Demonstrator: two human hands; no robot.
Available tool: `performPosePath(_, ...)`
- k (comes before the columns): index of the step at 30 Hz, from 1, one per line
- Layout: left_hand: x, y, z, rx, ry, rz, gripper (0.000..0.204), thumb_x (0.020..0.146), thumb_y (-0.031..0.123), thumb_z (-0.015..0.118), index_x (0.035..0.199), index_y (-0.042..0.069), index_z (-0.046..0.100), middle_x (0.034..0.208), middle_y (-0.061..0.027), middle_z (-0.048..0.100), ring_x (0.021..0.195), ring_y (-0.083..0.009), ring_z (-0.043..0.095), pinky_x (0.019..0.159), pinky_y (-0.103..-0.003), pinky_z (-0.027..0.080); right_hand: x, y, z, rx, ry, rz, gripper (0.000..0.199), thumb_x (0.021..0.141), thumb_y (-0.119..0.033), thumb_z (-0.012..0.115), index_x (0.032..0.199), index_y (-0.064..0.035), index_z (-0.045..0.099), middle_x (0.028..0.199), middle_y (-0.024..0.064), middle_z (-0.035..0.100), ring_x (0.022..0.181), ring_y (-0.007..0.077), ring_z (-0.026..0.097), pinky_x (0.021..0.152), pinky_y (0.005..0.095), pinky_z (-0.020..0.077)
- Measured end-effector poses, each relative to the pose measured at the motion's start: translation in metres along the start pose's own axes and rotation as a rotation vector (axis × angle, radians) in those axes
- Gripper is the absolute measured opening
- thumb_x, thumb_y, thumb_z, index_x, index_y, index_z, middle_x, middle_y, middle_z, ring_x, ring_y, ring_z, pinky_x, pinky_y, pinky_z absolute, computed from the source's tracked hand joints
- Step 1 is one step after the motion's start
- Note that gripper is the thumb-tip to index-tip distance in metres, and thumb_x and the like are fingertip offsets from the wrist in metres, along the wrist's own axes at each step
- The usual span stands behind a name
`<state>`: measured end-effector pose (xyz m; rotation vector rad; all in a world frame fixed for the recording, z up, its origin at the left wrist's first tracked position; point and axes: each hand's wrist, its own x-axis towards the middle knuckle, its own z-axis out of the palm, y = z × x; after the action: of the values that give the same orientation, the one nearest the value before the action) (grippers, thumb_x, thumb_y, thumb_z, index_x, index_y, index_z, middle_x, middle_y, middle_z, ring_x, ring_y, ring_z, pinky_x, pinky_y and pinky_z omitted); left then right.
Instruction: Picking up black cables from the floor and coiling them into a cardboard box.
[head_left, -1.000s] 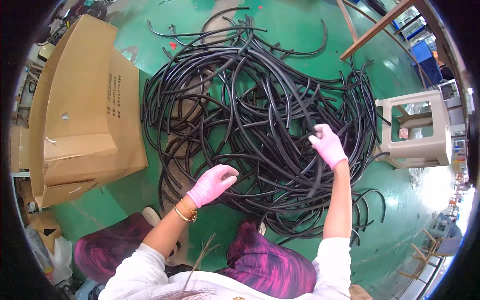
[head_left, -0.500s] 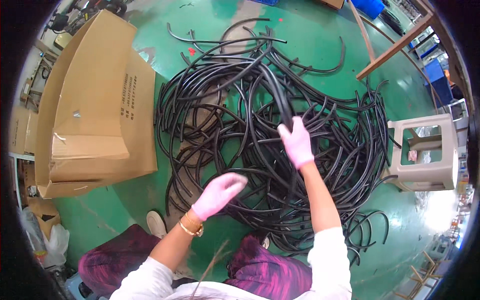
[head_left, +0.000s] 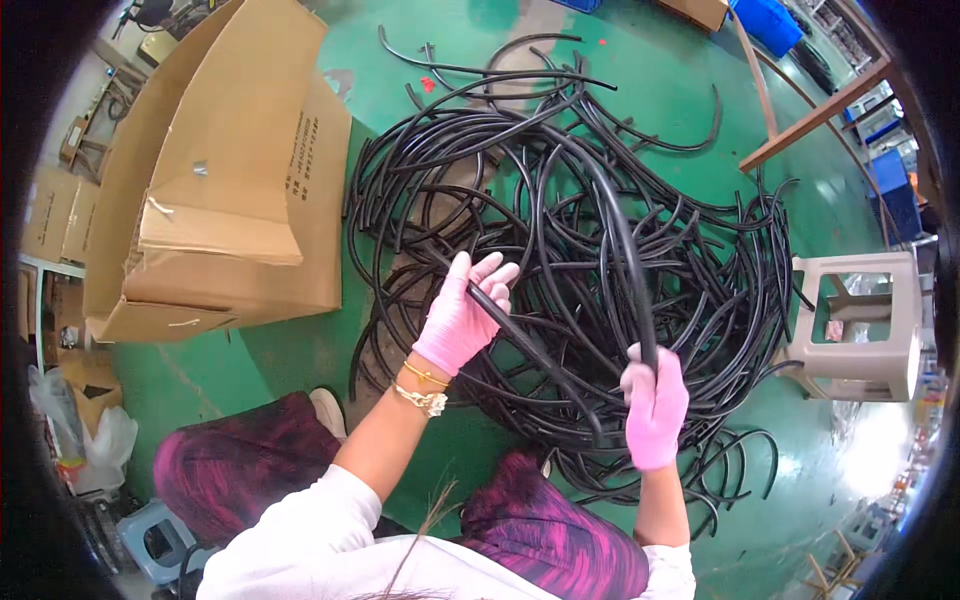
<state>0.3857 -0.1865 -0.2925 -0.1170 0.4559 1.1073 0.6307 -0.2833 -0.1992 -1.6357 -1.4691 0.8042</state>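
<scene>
A large tangle of black rubber hoses (head_left: 500, 125) lies loosely heaped on the floor before me. My left hand (head_left: 458, 322), in a pink and white glove, has its thumb and fingers curled round a black hose (head_left: 540, 362) that slants down to the right across the heap. In my right hand (head_left: 656, 408), gloved alike, is the lower end of another black hose (head_left: 628, 250). It arches up and away over the pile. The far ends of both hoses merge with the tangle.
A big open cardboard box (head_left: 235, 190) stands left of the heap, its flap folded outward. To the right is a beige plastic stool (head_left: 905, 330). A wooden frame leg (head_left: 815, 115) stands at the far right, and a small blue-grey stool (head_left: 150, 540) at lower left.
My right hand has drawn its hose toward me and slightly right. My left hand has moved up and right and taken hold of a hose. The whole view has shifted slightly.
</scene>
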Motion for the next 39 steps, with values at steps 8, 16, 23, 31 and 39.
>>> performPosePath(8,-0.042,-0.008,0.050,0.182,0.065,-0.161,0.057,0.097,0.056,0.045,0.119,0.005,0.055,0.110,-0.0125,0.063,0.111,-0.0327,0.060,0.099,-0.052,0.047,-0.032,0.002,0.027,-0.534,-0.549,-0.379,0.028,0.084,-0.023,0.068,0.108,-0.0108,0.061,0.069,0.0124,0.061,0.066,0.0307,0.063,0.057,0.0431,0.0481)
performPosePath(16,-0.113,0.029,0.133,0.455,-0.059,0.054,0.008,0.101,0.018,0.051,0.104,0.011,0.048,0.066,0.0106,0.028,0.047,0.0004,0.024,0.040,-0.016,0.018,0.036,0.039,0.012,-0.151,-0.171,-0.145,0.017,0.086,-0.015,0.067,0.098,-0.0025,0.068,0.097,0.0138,0.068,0.093,0.0282,0.065,0.085,0.0364,0.0516)
performPosePath(23,-0.091,0.044,0.093,0.496,-0.198,0.084,0.029,0.103,0.036,0.047,0.089,0.011,0.049,0.055,0.0096,0.027,0.039,-0.0029,0.022,0.035,-0.022,0.017,0.092,0.148,0.036,-0.533,-0.193,0.256,0.046,0.083,-0.037,0.072,0.111,-0.0020,0.061,0.108,0.0177,0.066,0.102,0.0317,0.063,0.090,0.0392,0.0484)
performPosePath(31,-0.013,0.026,-0.037,0.406,0.125,-0.187,0.021,0.099,0.030,0.057,0.102,0.009,0.058,0.074,0.0053,0.046,0.053,-0.0045,0.037,0.047,-0.021,0.031,0.100,0.077,0.022,0.109,-0.350,0.242,0.022,0.081,-0.023,0.073,0.081,-0.0080,0.058,0.072,-0.0062,0.050,0.069,0.0046,0.045,0.061,0.0249,0.0395)
performPosePath(39,-0.023,0.011,-0.007,0.535,0.077,-0.177,0.040,0.097,0.038,0.059,0.124,0.008,0.056,0.104,-0.0035,0.063,0.085,-0.0112,0.061,0.071,-0.028,0.053,0.081,-0.025,0.080,0.500,-0.297,0.369,0.020,0.087,-0.024,0.068,0.092,-0.0072,0.058,0.075,-0.0004,0.058,0.065,0.0083,0.055,0.059,0.0241,0.0454)
